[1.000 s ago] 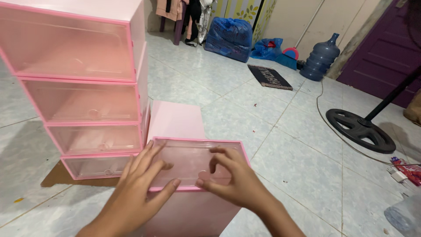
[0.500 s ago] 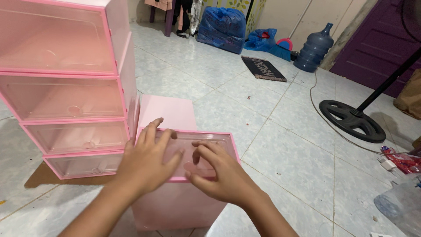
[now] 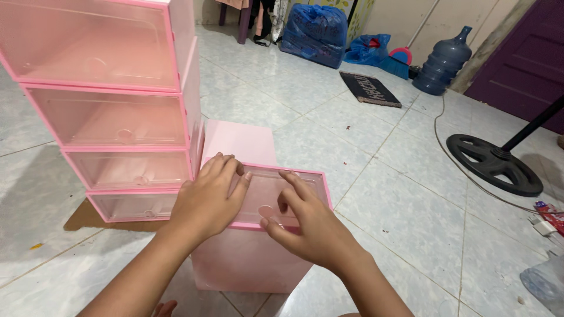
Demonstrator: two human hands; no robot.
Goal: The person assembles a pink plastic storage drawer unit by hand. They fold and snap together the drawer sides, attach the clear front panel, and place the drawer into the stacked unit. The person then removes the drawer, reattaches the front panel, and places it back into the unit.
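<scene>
From the head camera, both hands rest on a single pink box (image 3: 249, 258) that stands on the tiled floor (image 3: 399, 199), just right of a stack of four matching pink boxes (image 3: 117, 111) with clear front doors. The left hand (image 3: 205, 196) lies flat and open, fingers spread over the left part of the box's clear, pink-framed door (image 3: 267, 196), which faces upward; it presses rather than grips. The right hand (image 3: 308, 226) is also open, its fingers curled lightly, with fingertips on the panel near the small round pull at the door's near edge. As a judgement, the door looks seated in its frame on the far and right sides, so the fitting seems nearly done, with pressing along the near edge left; whether the left edge has seated cannot be told, since the hand covers it. The stack sits on a piece of brown cardboard (image 3: 88, 218) near the left edge of the floor. Well apart, toward the far right, lie a black round fan base (image 3: 490, 161) with its cord, a blue water jug (image 3: 442, 61), a dark doormat (image 3: 370, 89) and a blue bag (image 3: 314, 32).
</scene>
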